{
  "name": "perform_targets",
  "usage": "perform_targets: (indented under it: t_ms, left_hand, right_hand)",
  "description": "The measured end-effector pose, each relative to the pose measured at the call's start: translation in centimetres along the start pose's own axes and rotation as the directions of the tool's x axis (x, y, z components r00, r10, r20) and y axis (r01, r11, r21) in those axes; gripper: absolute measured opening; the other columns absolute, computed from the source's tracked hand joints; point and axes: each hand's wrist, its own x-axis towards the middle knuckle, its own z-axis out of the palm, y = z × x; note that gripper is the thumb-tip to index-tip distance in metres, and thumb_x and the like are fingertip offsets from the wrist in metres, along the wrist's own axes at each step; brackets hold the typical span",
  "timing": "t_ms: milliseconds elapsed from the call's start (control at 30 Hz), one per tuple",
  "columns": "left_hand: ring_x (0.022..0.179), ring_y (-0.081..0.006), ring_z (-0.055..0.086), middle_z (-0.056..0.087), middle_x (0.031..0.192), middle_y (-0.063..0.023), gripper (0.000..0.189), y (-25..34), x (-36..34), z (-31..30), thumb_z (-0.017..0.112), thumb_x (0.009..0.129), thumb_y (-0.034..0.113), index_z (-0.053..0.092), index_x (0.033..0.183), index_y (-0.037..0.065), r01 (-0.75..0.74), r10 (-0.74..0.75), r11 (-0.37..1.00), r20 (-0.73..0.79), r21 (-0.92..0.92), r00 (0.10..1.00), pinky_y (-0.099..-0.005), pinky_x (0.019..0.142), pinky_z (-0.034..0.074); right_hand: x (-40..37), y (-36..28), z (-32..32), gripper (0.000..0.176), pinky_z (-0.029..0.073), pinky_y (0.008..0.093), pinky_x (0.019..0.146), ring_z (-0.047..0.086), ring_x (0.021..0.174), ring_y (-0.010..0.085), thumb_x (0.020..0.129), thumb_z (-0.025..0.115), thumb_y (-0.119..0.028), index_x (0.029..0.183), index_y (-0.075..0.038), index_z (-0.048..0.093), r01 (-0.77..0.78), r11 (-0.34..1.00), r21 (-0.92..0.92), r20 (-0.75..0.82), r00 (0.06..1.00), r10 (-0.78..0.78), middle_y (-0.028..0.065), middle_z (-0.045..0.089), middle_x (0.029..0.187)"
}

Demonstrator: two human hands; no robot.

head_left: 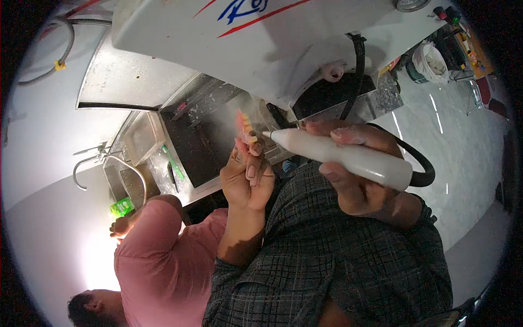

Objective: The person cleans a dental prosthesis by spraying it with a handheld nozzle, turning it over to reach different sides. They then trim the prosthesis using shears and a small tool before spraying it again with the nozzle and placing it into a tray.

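Note:
My left hand is closed on a denture with pink gum and yellowish teeth, gripping its lower end between the fingertips. In my right hand is a thick white handpiece, fingers wrapped around its body. A narrow tip points left at the denture, and a small gap shows between them. From the rear end of this tool a black hose curves away. Pale mist hangs around and beyond the denture, over a dark grated basin.
A large white machine with red and blue markings overhangs the work. A co-worker in a pink shirt stands close on the left by a sink. Nearby are a clear tray, a green brush and a bucket.

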Motion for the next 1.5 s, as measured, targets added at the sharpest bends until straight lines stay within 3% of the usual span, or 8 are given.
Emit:
perform_targets:
  t_ms: [100, 333, 400, 433, 500, 700, 1067, 1500]
  left_hand:
    - [0.051, -0.0118, 0.049, 0.058, 0.093, -0.0223, 0.056, -0.2, -0.1, -0.1, 0.039, 0.096, 0.002, 0.021, 0.147, 0.012, -0.017, 0.017, 0.999, 0.005, -0.027, 1.0, -0.0181, 0.041, 0.043]
    - [0.057, -0.0152, 0.057, 0.06, 0.093, -0.0173, 0.035, 0.0, -0.2, -0.9, 0.051, 0.095, 0.009, 0.045, 0.128, 0.0, -0.033, 0.04, 0.982, -0.037, 0.188, 0.998, -0.0217, 0.044, 0.048]
    - [0.064, -0.0145, 0.061, 0.059, 0.1, -0.0161, 0.022, -1.0, -0.3, -0.6, 0.054, 0.095, 0.009, 0.056, 0.112, -0.004, -0.321, 0.433, 0.505, 0.086, 0.801, 0.897, -0.0218, 0.048, 0.049]
    - [0.064, -0.0145, 0.061, 0.059, 0.1, -0.0161, 0.022, -1.3, -0.2, -0.7, 0.054, 0.095, 0.009, 0.056, 0.112, -0.004, -0.321, 0.433, 0.505, 0.086, 0.801, 0.897, -0.0218, 0.048, 0.049]
    - [0.07, -0.0141, 0.061, 0.058, 0.101, -0.0125, 0.016, -1.6, -0.1, -0.7, 0.058, 0.093, 0.006, 0.06, 0.104, -0.005, -0.414, 0.581, 0.064, 0.304, 0.908, 0.755, -0.0221, 0.055, 0.051]
    - [0.071, -0.012, 0.059, 0.056, 0.098, -0.0106, 0.013, -1.8, -0.2, -0.8, 0.06, 0.09, 0.0, 0.062, 0.101, -0.005, -0.402, 0.541, -0.313, 0.51, 0.86, 0.669, -0.0218, 0.06, 0.049]
    - [0.065, -0.0115, 0.058, 0.058, 0.091, -0.012, 0.013, -2.4, -0.5, -0.4, 0.062, 0.087, -0.004, 0.064, 0.1, -0.005, -0.386, 0.551, -0.394, 0.551, 0.834, 0.627, -0.0217, 0.053, 0.047]
    - [0.057, -0.0099, 0.056, 0.059, 0.088, -0.012, 0.011, -1.6, -0.7, -0.9, 0.063, 0.084, -0.006, 0.065, 0.095, -0.006, -0.394, 0.584, -0.425, 0.579, 0.815, 0.569, -0.0212, 0.048, 0.045]
  right_hand:
    - [0.2, 0.0, -0.4, 0.038, 0.054, 0.0449, 0.087, 0.063, 0.101, 0.0371, 0.09, 0.059, -0.004, 0.118, 0.008, 0.037, 0.07, 0.992, -0.101, 0.123, 0.991, -0.058, 0.027, 0.055, 0.111]
    - [-0.4, 1.0, 0.2, 0.027, 0.056, 0.0424, 0.083, 0.064, 0.098, 0.036, 0.088, 0.061, -0.003, 0.109, 0.007, 0.048, 0.016, 1.0, 0.021, -0.093, 0.996, -0.014, 0.0256, 0.055, 0.108]
    - [-0.6, 1.4, 0.5, 0.022, 0.058, 0.0384, 0.079, 0.066, 0.093, 0.0334, 0.086, 0.066, -0.004, 0.104, 0.004, 0.057, 0.001, 1.0, -0.009, -0.19, 0.982, -0.003, 0.0211, 0.054, 0.107]
    - [-0.6, 1.5, 0.8, 0.022, 0.058, 0.037, 0.079, 0.066, 0.093, 0.0326, 0.086, 0.066, -0.004, 0.105, 0.005, 0.056, -0.01, 1.0, 0.027, -0.217, 0.976, 0.016, 0.0205, 0.055, 0.107]
    - [-0.7, 1.5, 1.2, 0.024, 0.057, 0.0344, 0.079, 0.066, 0.093, 0.0311, 0.087, 0.065, -0.004, 0.106, 0.007, 0.056, -0.034, 0.995, 0.098, -0.271, 0.961, 0.06, 0.0194, 0.057, 0.106]
    - [-0.7, 0.8, 1.3, 0.024, 0.056, 0.0329, 0.079, 0.067, 0.092, 0.0283, 0.085, 0.068, -0.005, 0.104, 0.006, 0.059, -0.122, 0.992, 0.028, -0.145, 0.981, 0.125, 0.0177, 0.059, 0.107]
    - [-0.7, 1.6, 2.3, 0.03, 0.055, 0.0321, 0.081, 0.066, 0.096, 0.0265, 0.085, 0.068, -0.004, 0.11, 0.006, 0.055, -0.15, 0.98, 0.134, -0.152, 0.974, 0.17, 0.0177, 0.061, 0.106]
    - [0.1, 1.1, 3.6, 0.033, 0.056, 0.0314, 0.078, 0.067, 0.094, 0.0256, 0.084, 0.07, -0.006, 0.109, 0.008, 0.054, -0.058, 0.998, 0.033, -0.174, 0.983, 0.063, 0.0184, 0.062, 0.105]
